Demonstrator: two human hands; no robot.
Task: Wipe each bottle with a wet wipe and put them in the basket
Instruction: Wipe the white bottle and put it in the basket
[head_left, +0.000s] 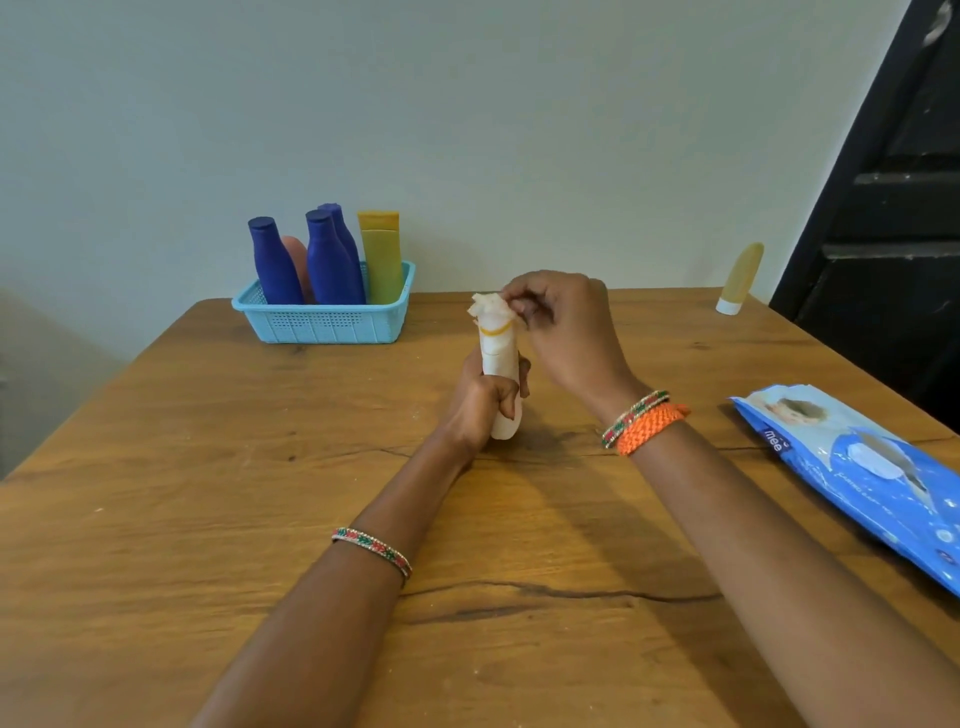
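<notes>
Left hand (480, 402) gripping a white bottle (500, 364) upright above mid-table while right hand (563, 325) pinches a wet wipe (488, 305) on its cap; blue basket (332, 325) of bottles near the far edge, wipes pack (857, 467) at the right edge.

**A plain room in a home, by the look of it**

The setting reads as domestic. A wooden table (260, 519) with knots and a long crack stands against a bare, pale painted wall (467, 130). At the far right a dark panelled door (893, 208) shows. The goods are household ones: toiletry bottles in a small blue plastic basket (324, 325) at the far left, and a pack of baby wipes (857, 478) at the near right.
</notes>
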